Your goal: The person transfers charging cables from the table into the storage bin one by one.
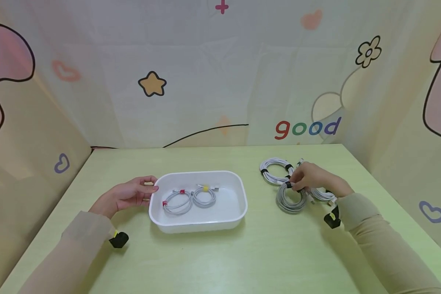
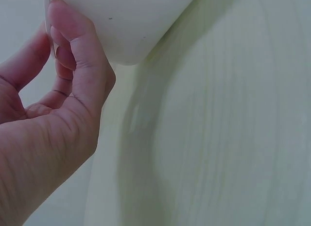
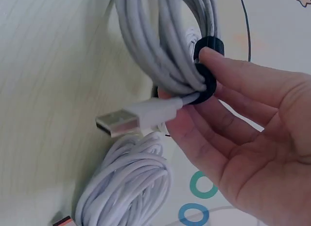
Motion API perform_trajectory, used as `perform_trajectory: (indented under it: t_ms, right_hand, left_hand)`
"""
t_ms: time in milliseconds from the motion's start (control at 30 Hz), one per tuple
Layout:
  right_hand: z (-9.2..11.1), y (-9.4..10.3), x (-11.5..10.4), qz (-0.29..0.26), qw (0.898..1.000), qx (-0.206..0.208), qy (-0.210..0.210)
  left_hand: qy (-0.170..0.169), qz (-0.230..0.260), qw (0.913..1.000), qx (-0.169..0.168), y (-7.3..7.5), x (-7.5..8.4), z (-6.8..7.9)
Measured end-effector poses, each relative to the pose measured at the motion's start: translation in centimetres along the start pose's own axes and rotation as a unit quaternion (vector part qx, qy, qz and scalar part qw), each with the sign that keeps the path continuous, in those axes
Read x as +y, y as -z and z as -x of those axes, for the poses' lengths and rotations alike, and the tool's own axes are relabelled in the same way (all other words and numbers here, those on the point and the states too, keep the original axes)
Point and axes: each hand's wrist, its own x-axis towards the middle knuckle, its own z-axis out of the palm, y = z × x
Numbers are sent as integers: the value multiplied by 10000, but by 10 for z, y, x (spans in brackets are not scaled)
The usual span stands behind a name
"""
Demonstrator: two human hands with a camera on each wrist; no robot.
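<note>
My left hand [image 1: 134,194] grips the left rim of a white plastic bin [image 1: 198,227], thumb on one side and fingers on the other in the left wrist view. Two coiled white cables lie in the bin: one with red ties [image 1: 178,211], the other with a yellow tie [image 1: 205,189]. On the right, my right hand [image 1: 316,177] pinches a coiled grey USB cable [image 1: 292,209] at its black ties. Its USB plug [image 3: 141,116] sticks out below the fingers in the right wrist view.
Behind the grey coil lies a white cable coil [image 1: 263,173] with black ties. Another white cable bundle [image 1: 322,195] sits by the right wrist. A printed cloth [image 1: 206,81] closes off the table [image 1: 213,261] at the back and sides.
</note>
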Motion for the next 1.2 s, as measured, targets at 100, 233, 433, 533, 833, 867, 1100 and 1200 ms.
perform_trajectory:
  t_ms: [100, 233, 433, 533, 833, 867, 1100, 1200]
  right_hand:
    - [0, 1, 4, -295, 9996, -25, -42]
    - [0, -1, 7, -670, 9976, -43, -159]
    - [-4, -2, 4, -1026, 9941, -32, -348]
    - [-7, 0, -1, -1088, 9937, -4, -269]
    - [-20, 6, -25, -1275, 9917, 44, -183]
    - [-21, 6, -28, -1265, 9918, 40, -176]
    - [-33, 9, -49, -1283, 9917, -19, 33]
    - [-38, 10, -59, -1231, 9923, -88, 59]
  left_hand:
    - [-4, 29, 10000, 12, 0, 0, 0]
    - [-5, 12, 10000, 12, 0, -1, 0]
    - [-29, 15, 10000, -43, 1, -1, 1]
    - [-47, 47, 10000, -61, 1, -1, 1]
    - [-63, 21, 9999, -143, 2, -1, 0]
    - [-66, 9, 9998, -160, 2, -1, 0]
    - [-57, 26, 9999, -142, 3, -1, -2]
    - [-54, 61, 9999, -143, 4, -2, -2]
